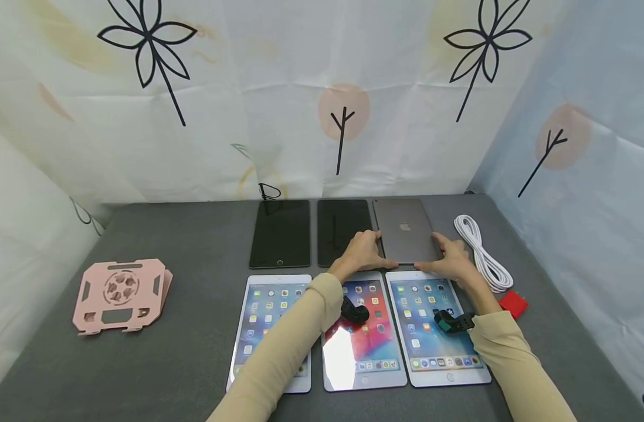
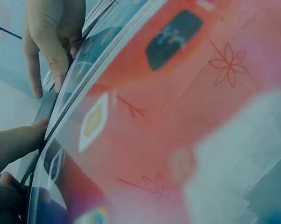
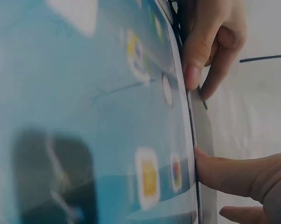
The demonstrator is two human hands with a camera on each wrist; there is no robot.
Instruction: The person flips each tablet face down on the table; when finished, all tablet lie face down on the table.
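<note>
A grey tablet (image 1: pixel 404 227) with an apple logo lies back side up at the right end of the far row. My left hand (image 1: pixel 361 253) holds its lower left corner, thumb along the near edge and fingers at the left side. Mirroring it, my right hand (image 1: pixel 451 257) holds the lower right corner. Both thumbs show against the tablet's thin edge in the right wrist view. Left of it lie two tablets with dark screens, one in the middle (image 1: pixel 340 225) and one farther left (image 1: pixel 281 234).
Nearer me, three white tablets show lit screens: left (image 1: pixel 264 305), middle (image 1: pixel 372 328) and right (image 1: pixel 433 325). My left forearm crosses the left one. A white coiled cable (image 1: pixel 483 252) and a red block (image 1: pixel 513 303) lie right. A pink stand (image 1: pixel 121 296) is left.
</note>
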